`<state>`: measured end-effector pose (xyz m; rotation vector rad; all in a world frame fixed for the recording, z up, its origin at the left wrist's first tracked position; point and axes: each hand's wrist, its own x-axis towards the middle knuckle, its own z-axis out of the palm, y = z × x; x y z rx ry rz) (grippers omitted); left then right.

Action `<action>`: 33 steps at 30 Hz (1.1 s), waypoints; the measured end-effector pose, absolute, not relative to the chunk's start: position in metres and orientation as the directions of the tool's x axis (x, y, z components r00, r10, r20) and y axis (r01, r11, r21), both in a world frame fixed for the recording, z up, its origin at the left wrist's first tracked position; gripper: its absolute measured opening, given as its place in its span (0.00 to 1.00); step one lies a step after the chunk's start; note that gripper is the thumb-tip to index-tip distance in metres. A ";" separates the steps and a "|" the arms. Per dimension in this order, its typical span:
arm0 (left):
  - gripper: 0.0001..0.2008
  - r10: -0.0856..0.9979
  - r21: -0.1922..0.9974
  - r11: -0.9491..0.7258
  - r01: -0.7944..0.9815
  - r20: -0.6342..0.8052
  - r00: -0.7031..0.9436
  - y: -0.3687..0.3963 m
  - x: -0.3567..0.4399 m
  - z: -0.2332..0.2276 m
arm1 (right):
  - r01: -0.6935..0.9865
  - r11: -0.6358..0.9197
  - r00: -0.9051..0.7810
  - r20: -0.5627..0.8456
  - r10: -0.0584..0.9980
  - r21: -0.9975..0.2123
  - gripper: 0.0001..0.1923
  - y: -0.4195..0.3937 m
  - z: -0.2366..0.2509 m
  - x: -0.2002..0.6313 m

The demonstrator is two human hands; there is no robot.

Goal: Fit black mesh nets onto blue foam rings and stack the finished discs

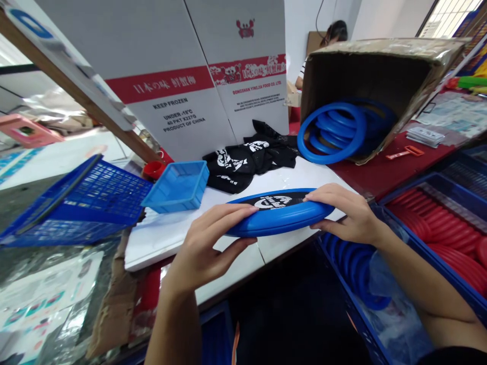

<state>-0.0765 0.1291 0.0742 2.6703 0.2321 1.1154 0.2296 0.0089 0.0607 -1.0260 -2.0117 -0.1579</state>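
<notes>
Bright, even daylight from the window (452, 12) (top right), soft shadows, strong wide-angle bending at the edges.

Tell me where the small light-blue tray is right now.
In the head view, the small light-blue tray sits left of centre on the white tabletop, between the dark blue basket and the black printed cloths, just beyond the left hand.

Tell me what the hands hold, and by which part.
A blue disc with a black printed centre: left hand grips its left rim, right hand its right rim.

Rings (331, 133) in box (380, 66), behind disc (279, 212)
</notes>
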 end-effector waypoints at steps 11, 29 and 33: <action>0.24 0.143 0.260 -0.964 -0.058 0.689 0.710 0.121 -0.064 0.082 | 0.770 0.631 -0.374 0.739 0.561 -0.090 0.23 0.002 0.075 0.201; 0.29 0.190 0.260 -0.965 -0.007 0.721 0.667 0.116 -0.070 0.072 | 0.797 0.601 -0.311 0.813 0.492 -0.060 0.21 0.000 0.063 0.192; 0.31 0.227 0.290 -0.957 0.005 0.737 0.637 0.130 -0.081 0.063 | 0.791 0.600 -0.292 0.788 0.541 -0.119 0.25 -0.003 0.064 0.209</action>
